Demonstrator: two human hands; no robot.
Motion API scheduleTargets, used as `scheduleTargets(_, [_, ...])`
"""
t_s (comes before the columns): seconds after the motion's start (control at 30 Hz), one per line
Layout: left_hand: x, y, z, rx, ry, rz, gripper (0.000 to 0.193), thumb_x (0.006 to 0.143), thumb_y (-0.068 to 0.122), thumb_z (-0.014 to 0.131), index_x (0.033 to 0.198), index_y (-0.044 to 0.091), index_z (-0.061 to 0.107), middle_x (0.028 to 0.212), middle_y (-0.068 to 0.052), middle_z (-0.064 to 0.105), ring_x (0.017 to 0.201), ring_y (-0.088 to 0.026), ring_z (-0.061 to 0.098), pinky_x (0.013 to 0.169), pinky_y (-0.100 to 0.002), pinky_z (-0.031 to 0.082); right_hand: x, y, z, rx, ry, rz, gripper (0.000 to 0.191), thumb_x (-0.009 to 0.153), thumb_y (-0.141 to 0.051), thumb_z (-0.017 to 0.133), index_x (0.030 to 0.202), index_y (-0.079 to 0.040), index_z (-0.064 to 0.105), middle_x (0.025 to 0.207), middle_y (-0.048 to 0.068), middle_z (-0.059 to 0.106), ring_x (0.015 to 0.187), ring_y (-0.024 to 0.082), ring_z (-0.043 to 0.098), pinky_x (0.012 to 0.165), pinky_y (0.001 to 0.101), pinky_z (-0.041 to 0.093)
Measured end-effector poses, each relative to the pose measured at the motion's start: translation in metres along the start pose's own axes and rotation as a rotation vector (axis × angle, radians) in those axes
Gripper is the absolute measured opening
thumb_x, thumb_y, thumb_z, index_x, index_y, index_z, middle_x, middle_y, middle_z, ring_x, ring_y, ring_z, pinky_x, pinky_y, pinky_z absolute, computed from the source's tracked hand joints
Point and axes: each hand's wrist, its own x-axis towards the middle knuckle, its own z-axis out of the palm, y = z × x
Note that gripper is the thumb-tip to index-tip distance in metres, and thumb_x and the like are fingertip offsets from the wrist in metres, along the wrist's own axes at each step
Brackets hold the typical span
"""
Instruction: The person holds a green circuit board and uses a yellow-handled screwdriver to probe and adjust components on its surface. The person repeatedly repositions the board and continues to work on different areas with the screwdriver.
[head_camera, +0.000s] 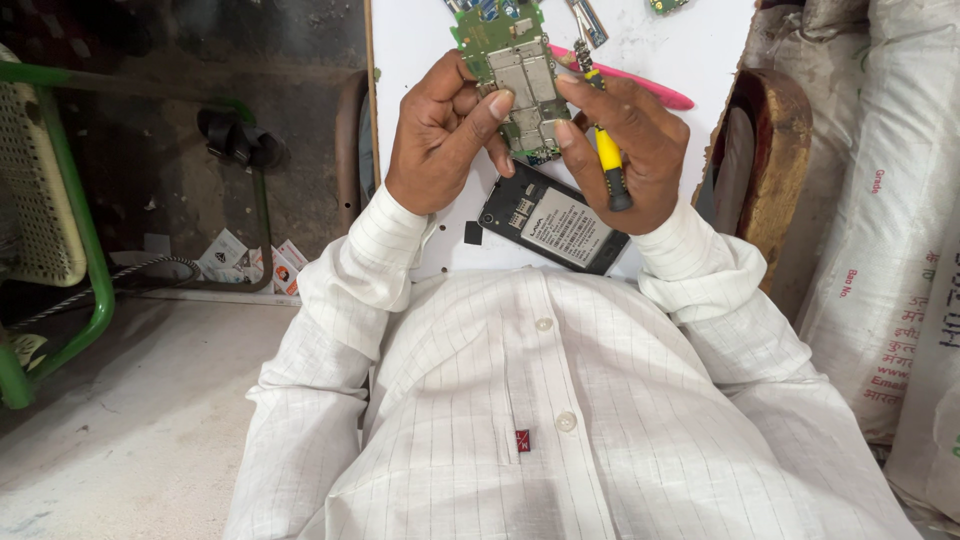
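At twelve o'clock over the white board (690, 50), both hands pinch a green circuit board (512, 75): left hand (440, 135) closed on its left edge, right hand (625, 150) gripping its right edge plus a yellow screwdriver (607, 160). Judged light, stiff, fragile; hold by edges. Phone shell (550, 225) lies at six o'clock.

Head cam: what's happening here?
A person holds a green circuit board up in both hands over a white work surface. The left hand pinches its left edge; the right hand grips the other side with a yellow screwdriver tucked in it. A black phone body lies below, back open.
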Motion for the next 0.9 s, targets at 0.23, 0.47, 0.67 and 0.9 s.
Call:
scheduleTargets(0.23, [0.0014, 0.0022, 0.0033, 0.013, 0.001, 0.008, 0.023, 0.114, 0.015, 0.058, 0.132, 0.001, 0.055, 0.109, -0.012, 0.076, 0.063, -0.012, 0.069, 0.056, -0.024, 0.06, 0.0015, 0.0043, -0.0002, -0.005, 0.045, -0.041, 0.038, 0.106, 0.003, 0.074, 0.141, -0.003, 0.06, 0.122, 0.016, 0.069, 0.087, 0.015, 0.07, 0.071, 0.0252, 0.056])
scheduleTargets(0.47, [0.0021, 0.0058, 0.0058, 0.052, 0.004, 0.007, 0.016, 0.114, 0.017, 0.059, 0.122, 0.003, 0.056, 0.103, -0.011, 0.076, 0.06, -0.01, 0.067, 0.052, -0.023, 0.059, -0.001, 0.0073, -0.0001, -0.012, 0.032, -0.022, 0.042, 0.107, -0.001, 0.075, 0.146, -0.005, 0.058, 0.124, 0.014, 0.069, 0.084, 0.014, 0.069, 0.072, 0.0257, 0.057])
scheduleTargets(0.67, [0.0023, 0.0099, 0.0071, 0.088, -0.007, -0.007, 0.017, 0.114, 0.017, 0.059, 0.123, 0.003, 0.056, 0.102, -0.01, 0.076, 0.065, -0.01, 0.067, 0.056, -0.024, 0.058, -0.0018, 0.0076, 0.0001, 0.017, 0.035, -0.02, 0.041, 0.109, -0.002, 0.074, 0.147, -0.006, 0.058, 0.129, 0.017, 0.069, 0.087, 0.014, 0.07, 0.074, 0.0252, 0.058])
scheduleTargets(0.9, [0.0026, 0.0083, 0.004, 0.076, -0.006, -0.001, 0.017, 0.114, 0.016, 0.058, 0.124, 0.002, 0.056, 0.1, -0.01, 0.076, 0.057, -0.008, 0.065, 0.05, -0.021, 0.056, -0.0002, 0.0042, -0.0006, 0.086, 0.002, 0.072, 0.039, 0.109, 0.0, 0.072, 0.146, -0.004, 0.061, 0.105, 0.01, 0.069, 0.081, 0.012, 0.064, 0.072, 0.0253, 0.052])
